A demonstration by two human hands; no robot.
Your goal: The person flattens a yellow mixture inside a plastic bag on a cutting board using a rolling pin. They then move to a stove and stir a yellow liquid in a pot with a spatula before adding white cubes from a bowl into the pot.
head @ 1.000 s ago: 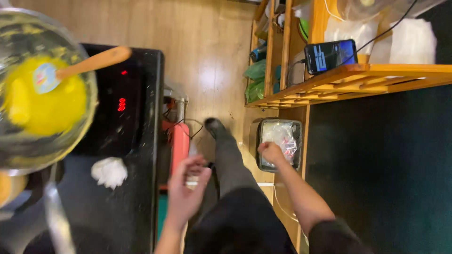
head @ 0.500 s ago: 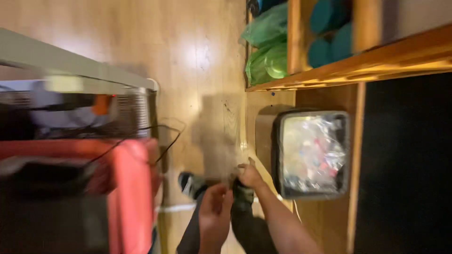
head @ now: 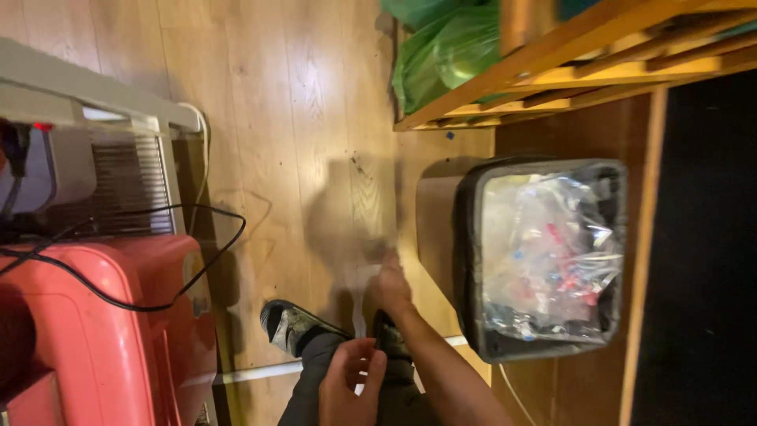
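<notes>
Since half a second ago the view has swung lower and the right hand [head: 390, 285] has been carried forward, just beside the lined waste bin [head: 544, 256]. A pale, blurred scrap [head: 360, 304] hangs below its pinched fingers, short of the bin's rim. The left hand [head: 351, 379] is held loosely curled and empty near the knee. If released here, the scrap could land on the wooden floor [head: 300, 142] beside the shoes [head: 292, 325].
</notes>
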